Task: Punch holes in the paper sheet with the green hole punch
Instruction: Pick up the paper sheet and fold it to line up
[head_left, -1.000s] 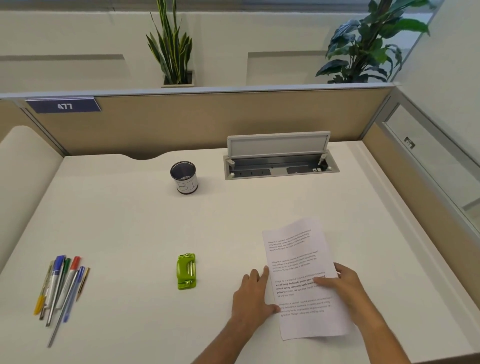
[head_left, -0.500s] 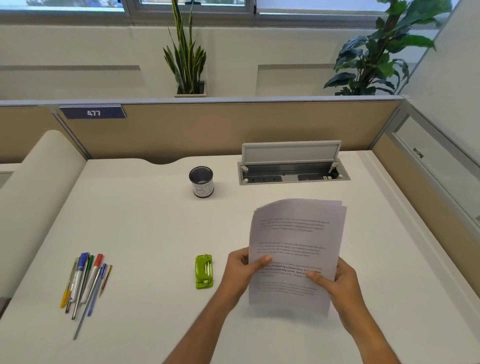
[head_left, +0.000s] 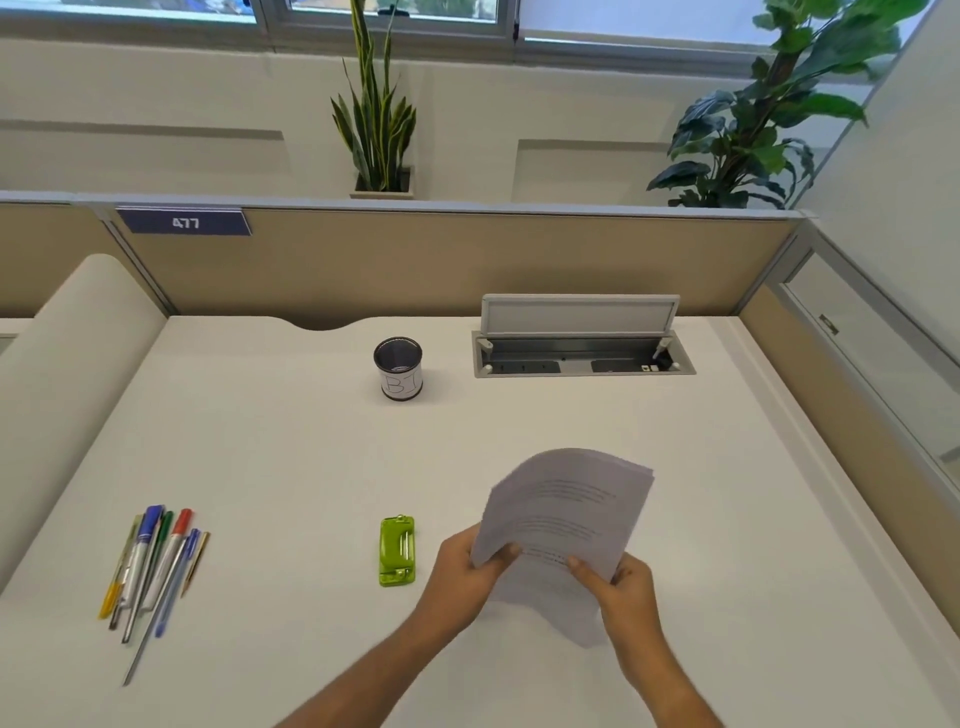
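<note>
A printed paper sheet (head_left: 566, 509) is held up off the white desk, bowed and tilted to the right. My left hand (head_left: 465, 569) grips its lower left edge, thumb on the printed side. My right hand (head_left: 623, 587) pinches the lower right part of the sheet. The green hole punch (head_left: 397, 551) lies flat on the desk just left of my left hand, apart from it and from the paper.
A bundle of several pens and markers (head_left: 153, 564) lies at the desk's left. A mesh pen cup (head_left: 398, 368) stands at the middle back. An open cable box (head_left: 582, 348) sits in the desk at back right. Cubicle partitions (head_left: 467, 260) close the back and right.
The sheet lay flat on the desk under both hands; both hands have picked it up and turned and bent it. It is now bowed and tilted more than half a second ago.
</note>
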